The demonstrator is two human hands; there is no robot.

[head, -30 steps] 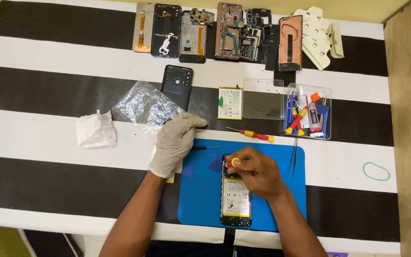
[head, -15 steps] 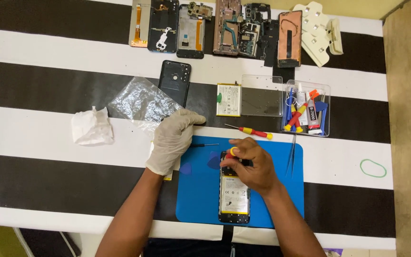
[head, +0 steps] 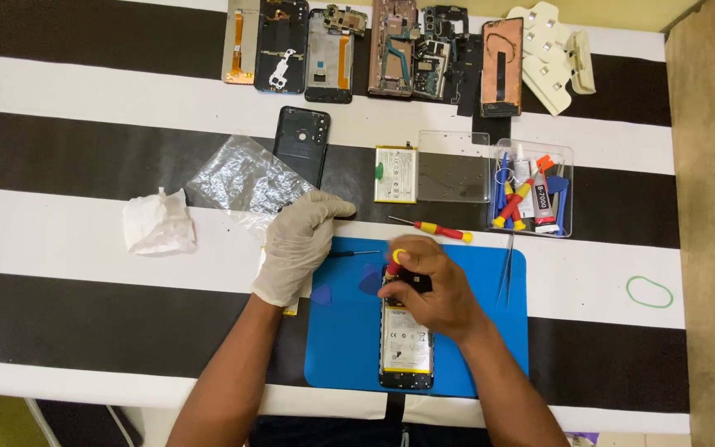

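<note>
Our right hand (head: 432,285) is closed around a small red-and-yellow screwdriver (head: 395,258), its yellow cap showing above the fingers, the tool held upright over the top end of an opened phone (head: 405,346). The phone lies face down with its back removed, the battery exposed, lengthwise on a blue work mat (head: 490,331) near the front edge of the table. Our left hand (head: 295,247), in a pale glove, rests flat and open, palm down, at the mat's left edge and grips nothing; it partly covers a small yellowish object we cannot identify. Just beside this hand on the mat lie two blue triangular picks (head: 321,294) and a thin dark-handled tool (head: 356,253). A second red-and-yellow screwdriver (head: 434,228) lies just above the mat, and a pair of tweezers (head: 506,269) rests along the mat's right side. Further out: a clear plastic bag (head: 237,178), a crumpled white tissue (head: 157,223), a dark phone back cover (head: 300,145), a loose battery (head: 395,174), a clear lid (head: 454,165), and a clear tray of tools and a glue tube (head: 531,190). Along the far edge sits a row of dismantled phone frames (head: 374,45). A green rubber band (head: 649,291) lies well apart to the right, on the black-and-white striped table (head: 84,149).
</note>
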